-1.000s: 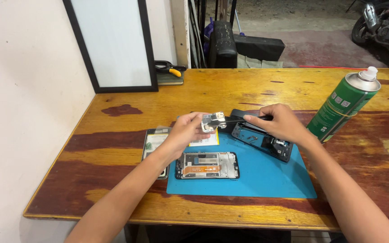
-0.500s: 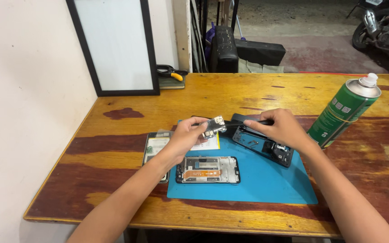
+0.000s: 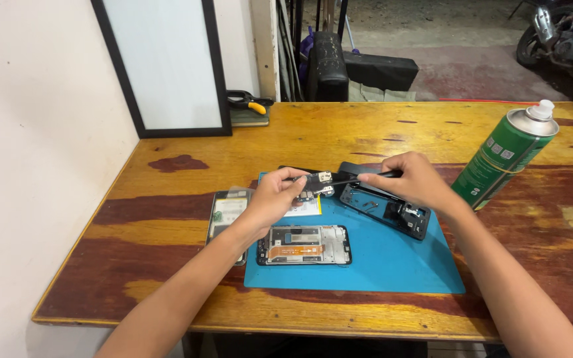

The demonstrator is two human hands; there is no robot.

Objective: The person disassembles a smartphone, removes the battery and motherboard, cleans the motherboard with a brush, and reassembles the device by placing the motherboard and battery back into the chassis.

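Left hand (image 3: pixel 274 196) pinches small circuit board (image 3: pixel 318 183) between fingertips, lifted above blue mat (image 3: pixel 392 258). Right hand (image 3: pixel 414 180) grips thin black tool (image 3: pixel 356 179), tip touching board. Opened phone frame (image 3: pixel 304 244) lies on mat near left wrist. Black phone back shell (image 3: pixel 386 205) under right hand. Green spray can (image 3: pixel 507 158) stands right on tabletop (image 3: pixel 187 219), tilted in view.

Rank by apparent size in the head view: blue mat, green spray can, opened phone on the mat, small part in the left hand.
1. blue mat
2. green spray can
3. opened phone, close to the can, so unsure
4. small part
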